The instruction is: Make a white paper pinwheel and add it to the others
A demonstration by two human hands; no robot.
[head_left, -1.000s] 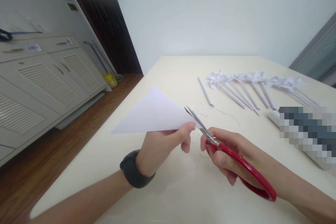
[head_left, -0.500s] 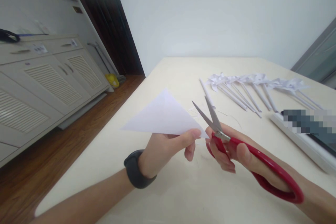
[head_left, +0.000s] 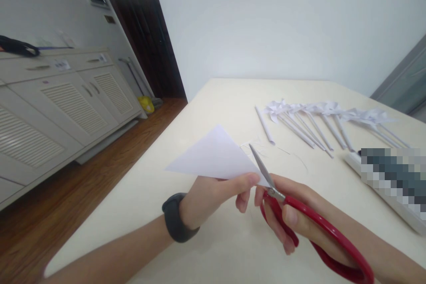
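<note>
A white sheet of paper (head_left: 213, 153) folded into a triangle is pinched near its right corner by my left hand (head_left: 222, 193), thumb on top and fingers beneath. A dark band circles that wrist. My right hand (head_left: 282, 222) grips red-handled scissors (head_left: 319, 219), the thumb through one loop and fingers around the other. The scissors meet the triangle's right edge close to its corner. One blade shows above the paper; the other is out of sight, seemingly under it. Thin paper slivers (head_left: 254, 144) lie on the table behind the blade.
Several paper pinwheels (head_left: 328, 107) on rolled-paper sticks lie in a row at the back right of the white table (head_left: 159, 262). A loose paper tube (head_left: 265, 125) lies left of them. At the right is a long white box (head_left: 382, 191) beneath a blurred-out item.
The scissors have moved down and left onto the paper's right edge; before, both spread blades showed beside it. The paper sits slightly lower and farther right as the view shifts.
</note>
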